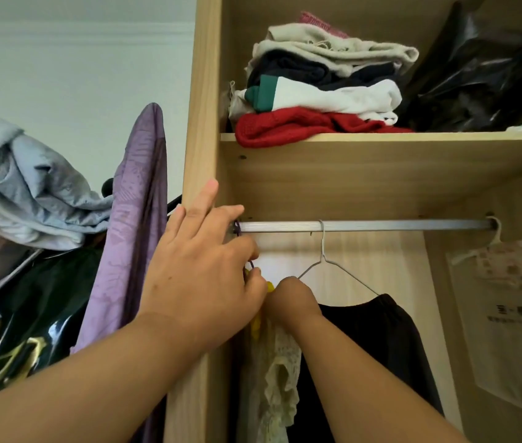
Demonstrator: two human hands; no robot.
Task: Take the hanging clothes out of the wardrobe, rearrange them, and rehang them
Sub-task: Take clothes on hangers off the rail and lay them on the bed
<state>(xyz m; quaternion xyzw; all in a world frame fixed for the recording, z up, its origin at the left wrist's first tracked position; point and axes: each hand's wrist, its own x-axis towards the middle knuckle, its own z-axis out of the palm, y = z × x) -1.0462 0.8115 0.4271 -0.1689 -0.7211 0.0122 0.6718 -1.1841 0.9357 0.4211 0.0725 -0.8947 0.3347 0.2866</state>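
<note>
Left hand (202, 266) at 9 o'clock end of grey metal rail (381, 225): fingertips pinch neck of thin purple hanger (237, 227), index finger straight. Right hand (291, 298) touching it at its 3 o'clock, curled over top of cream lace garment (280, 378); its grip is hidden, cannot tell.

Risks, judged:
- Hook sits tight against the wardrobe side and may snag on lifting.
- Lace may slide off yellow plastic hanger (269, 286).
- Neighbouring silver wire hanger (323, 251) carrying black garment (381, 346) could be knocked.

Wooden upper shelf (413, 137), 12 o'clock: folded clothes stack (317, 91); black plastic bag (477, 75) at 1 o'clock.
</note>
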